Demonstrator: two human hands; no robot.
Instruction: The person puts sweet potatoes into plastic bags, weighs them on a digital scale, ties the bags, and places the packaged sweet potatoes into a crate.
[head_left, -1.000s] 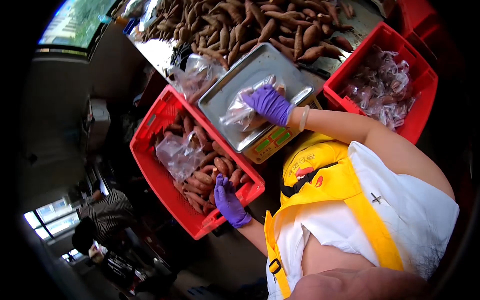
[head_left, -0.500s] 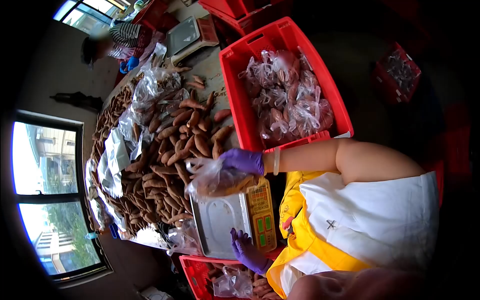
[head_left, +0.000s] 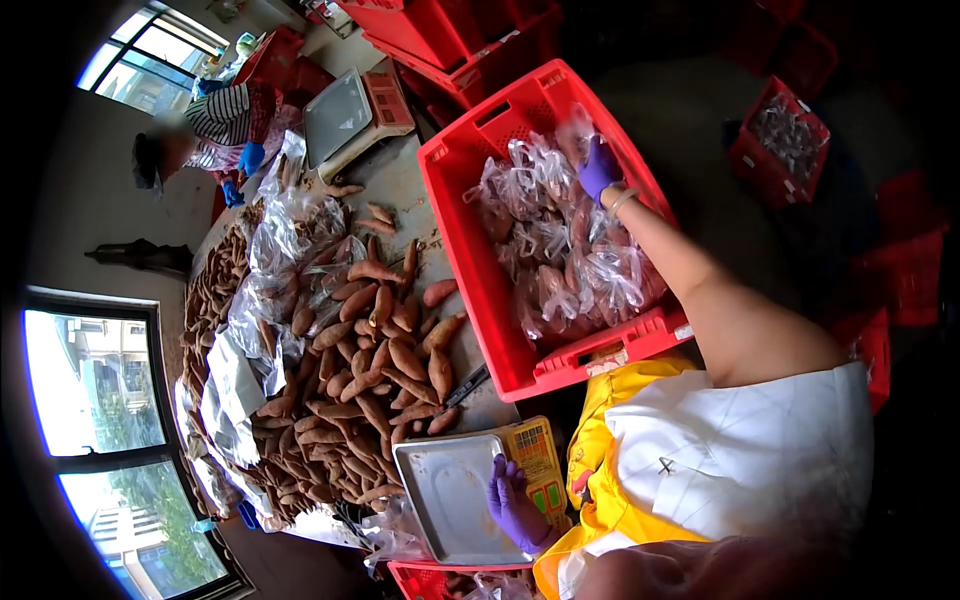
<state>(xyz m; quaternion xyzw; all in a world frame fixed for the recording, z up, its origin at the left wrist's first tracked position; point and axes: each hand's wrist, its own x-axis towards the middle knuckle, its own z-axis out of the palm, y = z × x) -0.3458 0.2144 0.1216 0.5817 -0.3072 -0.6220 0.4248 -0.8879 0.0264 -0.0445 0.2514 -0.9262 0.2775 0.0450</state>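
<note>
The gloved left hand (head_left: 517, 508), its grip loosely open, is at the flat metal scale (head_left: 450, 500). In the red plastic crate (head_left: 455, 205), the right hand (head_left: 600, 172) meets a blurred, shiny bag (head_left: 574, 132); whether that grip is closed I cannot tell. Tapered, earthy roots (head_left: 385, 350) and crumpled film (head_left: 275, 240) crowd the dusty counter (head_left: 408, 200). Beyond: a second scale (head_left: 338, 118), a striped-sleeved person (head_left: 222, 115), windows (head_left: 95, 380).

Purple-gloved right hand (head_left: 600, 172) at bagged sweet potatoes (head_left: 600, 275), red crate (head_left: 475, 265); purple-gloved left hand (head_left: 516, 510) over scale (head_left: 445, 490); loose sweet potatoes (head_left: 362, 382) on tabletop (head_left: 412, 192).
</note>
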